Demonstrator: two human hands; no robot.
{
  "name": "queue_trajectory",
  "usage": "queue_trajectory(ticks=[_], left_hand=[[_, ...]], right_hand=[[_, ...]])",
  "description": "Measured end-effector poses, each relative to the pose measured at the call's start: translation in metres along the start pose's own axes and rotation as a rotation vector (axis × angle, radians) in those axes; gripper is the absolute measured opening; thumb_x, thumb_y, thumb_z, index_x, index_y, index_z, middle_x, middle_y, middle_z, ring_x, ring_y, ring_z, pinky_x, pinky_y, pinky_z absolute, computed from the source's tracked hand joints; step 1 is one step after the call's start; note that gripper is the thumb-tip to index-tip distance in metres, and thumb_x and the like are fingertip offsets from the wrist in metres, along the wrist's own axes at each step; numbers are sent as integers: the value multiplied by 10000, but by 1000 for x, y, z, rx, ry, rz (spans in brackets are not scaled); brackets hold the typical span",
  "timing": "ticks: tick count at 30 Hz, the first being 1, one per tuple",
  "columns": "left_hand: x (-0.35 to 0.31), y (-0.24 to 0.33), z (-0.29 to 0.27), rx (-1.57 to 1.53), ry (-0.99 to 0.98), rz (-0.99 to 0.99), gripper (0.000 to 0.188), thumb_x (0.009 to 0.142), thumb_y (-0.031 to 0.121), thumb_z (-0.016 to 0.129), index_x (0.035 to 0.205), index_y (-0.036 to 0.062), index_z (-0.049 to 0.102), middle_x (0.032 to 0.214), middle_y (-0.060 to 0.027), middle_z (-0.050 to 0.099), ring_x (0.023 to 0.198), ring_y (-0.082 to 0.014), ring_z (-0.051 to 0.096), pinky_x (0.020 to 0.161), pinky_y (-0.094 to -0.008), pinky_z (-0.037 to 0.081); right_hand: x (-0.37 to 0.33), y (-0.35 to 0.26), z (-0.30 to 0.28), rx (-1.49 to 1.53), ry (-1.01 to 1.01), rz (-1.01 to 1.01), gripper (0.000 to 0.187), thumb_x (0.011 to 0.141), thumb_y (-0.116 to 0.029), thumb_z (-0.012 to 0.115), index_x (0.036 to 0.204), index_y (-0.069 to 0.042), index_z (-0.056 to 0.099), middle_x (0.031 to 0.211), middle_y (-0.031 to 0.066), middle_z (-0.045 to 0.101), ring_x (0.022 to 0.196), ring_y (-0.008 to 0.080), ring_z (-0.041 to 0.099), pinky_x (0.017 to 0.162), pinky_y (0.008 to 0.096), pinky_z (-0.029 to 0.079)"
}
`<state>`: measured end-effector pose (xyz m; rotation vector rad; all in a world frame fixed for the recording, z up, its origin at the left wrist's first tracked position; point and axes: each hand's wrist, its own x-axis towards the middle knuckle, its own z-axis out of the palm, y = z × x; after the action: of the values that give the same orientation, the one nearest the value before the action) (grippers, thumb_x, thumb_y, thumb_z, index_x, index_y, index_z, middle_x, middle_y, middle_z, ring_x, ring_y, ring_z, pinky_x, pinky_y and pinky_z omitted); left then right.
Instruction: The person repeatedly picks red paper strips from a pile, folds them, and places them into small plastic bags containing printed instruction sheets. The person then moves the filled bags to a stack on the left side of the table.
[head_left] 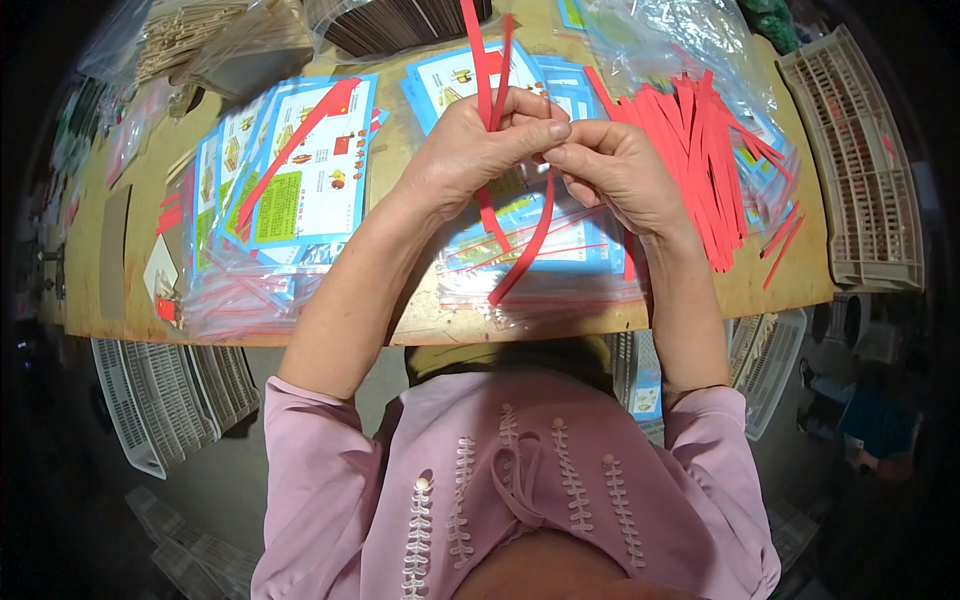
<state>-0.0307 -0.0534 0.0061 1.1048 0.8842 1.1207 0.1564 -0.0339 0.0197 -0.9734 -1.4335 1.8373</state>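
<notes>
Red paper strips (pixel 484 65) are held between my left hand (pixel 480 145) and my right hand (pixel 615 165), above the middle of the table. My left hand is closed on them, with two ends rising above its fingers and ends hanging below. Pinched shut, my right hand meets the left fingertips, where a curved red strip (pixel 535 245) hangs down. The exact grip between the fingertips is hidden. Under the hands lie clear plastic bags (pixel 590 262) with blue-edged printed cards. To the right is a loose pile of red strips (pixel 690 165).
Bagged printed cards (pixel 310 215) lie at the left, with a folded red strip (pixel 300 140) on top. Bundled wooden sticks (pixel 185 35) and a stack of dark brown pieces (pixel 395 25) stand at the back. A beige plastic crate (pixel 855 160) borders the table's right side.
</notes>
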Motion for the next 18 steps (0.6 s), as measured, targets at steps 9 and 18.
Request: queue_trajectory(ticks=[9,18], left_hand=[[1,5,0,-118,26,-76,197,854,183,757,935,9,713,789,-32,664,681,-79,588,608,-205,438],[1,3,2,-59,80,-38,192,867,187,743,964,22,722,794,-22,676,680,-63,592,596,-184,430]], right_hand=[[4,4,-4,1,-8,0,184,912,-162,684,924,21,698,691,4,615,517,35,504,469,180,383],[6,6,-6,12,-26,-14,219,914,-187,687,937,31,699,656,-5,601,527,30,527,474,175,394]])
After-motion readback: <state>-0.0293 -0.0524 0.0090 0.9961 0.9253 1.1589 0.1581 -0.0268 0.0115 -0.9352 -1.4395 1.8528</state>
